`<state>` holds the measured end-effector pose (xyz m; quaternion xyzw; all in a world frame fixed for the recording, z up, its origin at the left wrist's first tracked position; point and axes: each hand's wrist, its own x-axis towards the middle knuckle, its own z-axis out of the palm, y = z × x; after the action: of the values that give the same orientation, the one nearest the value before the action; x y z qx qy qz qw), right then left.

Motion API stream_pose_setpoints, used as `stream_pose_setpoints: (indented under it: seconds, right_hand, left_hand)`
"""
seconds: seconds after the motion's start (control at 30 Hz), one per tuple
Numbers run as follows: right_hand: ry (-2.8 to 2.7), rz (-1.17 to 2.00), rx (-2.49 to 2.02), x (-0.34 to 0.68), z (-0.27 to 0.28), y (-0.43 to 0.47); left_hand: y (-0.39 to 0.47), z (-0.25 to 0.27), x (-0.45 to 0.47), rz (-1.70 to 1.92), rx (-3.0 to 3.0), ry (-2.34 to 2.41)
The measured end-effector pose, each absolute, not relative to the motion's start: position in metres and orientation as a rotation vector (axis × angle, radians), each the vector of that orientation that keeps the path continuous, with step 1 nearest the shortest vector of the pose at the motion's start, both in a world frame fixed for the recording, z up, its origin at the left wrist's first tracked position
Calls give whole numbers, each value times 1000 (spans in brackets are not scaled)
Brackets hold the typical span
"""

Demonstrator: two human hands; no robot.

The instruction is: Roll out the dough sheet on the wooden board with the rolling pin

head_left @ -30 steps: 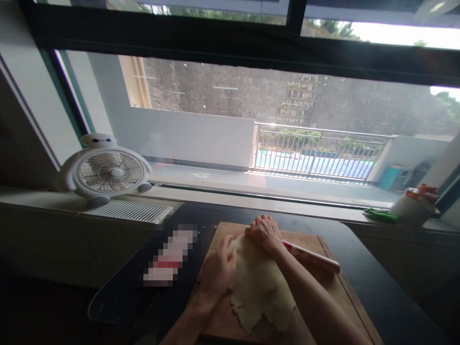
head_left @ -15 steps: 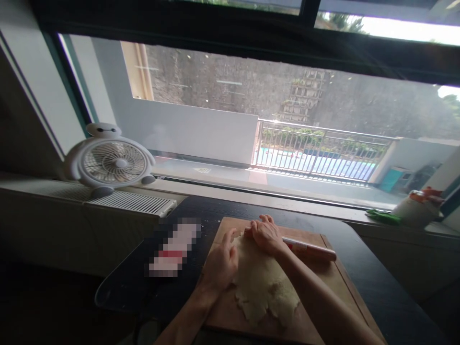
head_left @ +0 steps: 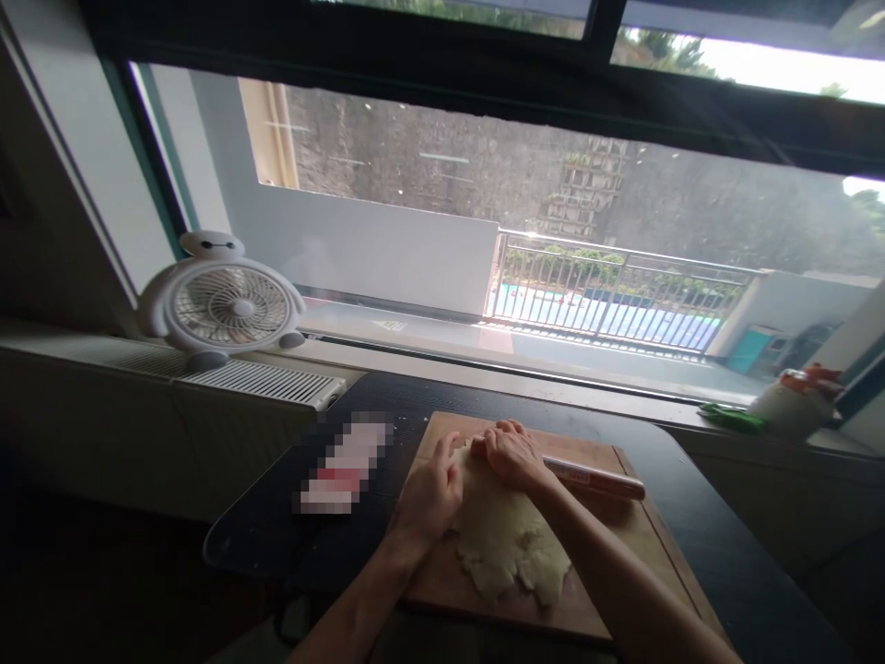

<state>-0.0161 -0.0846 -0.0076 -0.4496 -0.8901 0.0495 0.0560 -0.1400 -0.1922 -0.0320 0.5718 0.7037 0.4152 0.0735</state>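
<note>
On the wooden board lies a flattened sheet of pale dough with a ragged, split near edge. A rolling pin rests across the far part of the dough, its right end sticking out over the board. My right hand is closed over the left part of the pin, fingers bent around its far side. At the dough's left edge is my left hand, fingers stretched forward and thumb apart, with no tool in it. Whether its palm presses on the dough is hidden.
The board sits on a dark table. A blurred pale and red item lies left of the board. A white fan stands on the radiator. A green cloth and a pale container are on the right sill.
My right fingers have curled down over the rolling pin, where they were more raised before. My left hand stays at the dough's edge. The whole view has shifted slightly.
</note>
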Motion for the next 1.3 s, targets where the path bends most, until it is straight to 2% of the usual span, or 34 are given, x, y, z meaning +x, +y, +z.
stream_pose_setpoints:
  seconds: [0.3,0.63,0.97,1.3]
  right_hand:
    - [-2520,60,-1526,-30,-9,-39]
    - [-2414,-74,-1324,-16,-23,-109]
    - [-2436,8,-1508,-28,-9,-44]
    - [-2348,-167,-1232,-16,-21,-106]
  left_hand:
    - [-192,-33,-141,1263,1735,2067]
    - [-192,-31,-139,1207,1720,2138]
    - [-192,-33,-141,1268,1755,2062]
    - [-193,-33,-138,1292,1723,2091]
